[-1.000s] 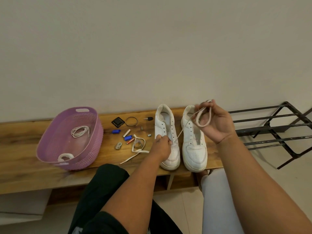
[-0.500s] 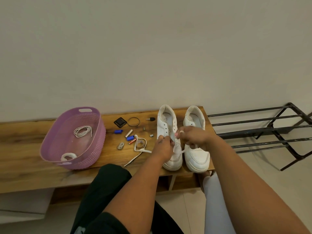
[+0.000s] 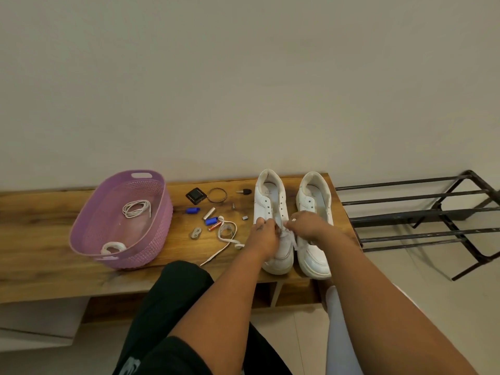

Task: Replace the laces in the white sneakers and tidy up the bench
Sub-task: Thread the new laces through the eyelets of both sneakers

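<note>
Where a second ago the right hand [image 3: 308, 228] held a looped lace high above the shoes, it now sits low over the left sneaker [image 3: 273, 212], meeting the left hand [image 3: 263, 234] at the eyelets. Both sets of fingers curl, seemingly pinching the thin white lace, though it is mostly hidden. Smooth white sneakers stand side by side on the grained wooden bench [image 3: 40, 226], near a woven-textured oval purple basket [image 3: 151, 239].

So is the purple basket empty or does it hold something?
Not empty: the purple basket stands upright holding a coiled thin white lace and a second white coil near its front wall.
</note>
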